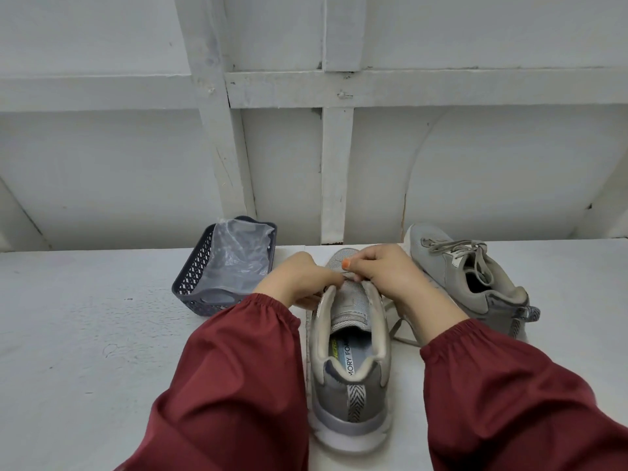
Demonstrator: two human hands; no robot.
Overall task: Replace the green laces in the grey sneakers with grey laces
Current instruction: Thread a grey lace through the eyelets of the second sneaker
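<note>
Around: a dark basket (pixel 190 283) lined with clear plastic sits at the left of the surface (pixel 85 334); the second sneaker (pixel 475 277), grey-laced, lies to the right.
In the way: your hands cover the eyelets.
Near sneaker (pixel 350 368): between your arms, heel toward you.
Left hand (pixel 299 277): grips its eyelet edge.
Right hand (pixel 384 270): pinches the grey lace (pixel 397 329).

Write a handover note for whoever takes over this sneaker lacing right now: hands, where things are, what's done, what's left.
Left hand grips the near sneaker at its left eyelet edge. Right hand pinches the grey lace over the tongue; its tail trails on the table to the right.
Done: far sneaker wears grey laces. No green lace in view.
Left: finish threading and tie the near sneaker.
Basket with a clear bag sits on the left.
</note>
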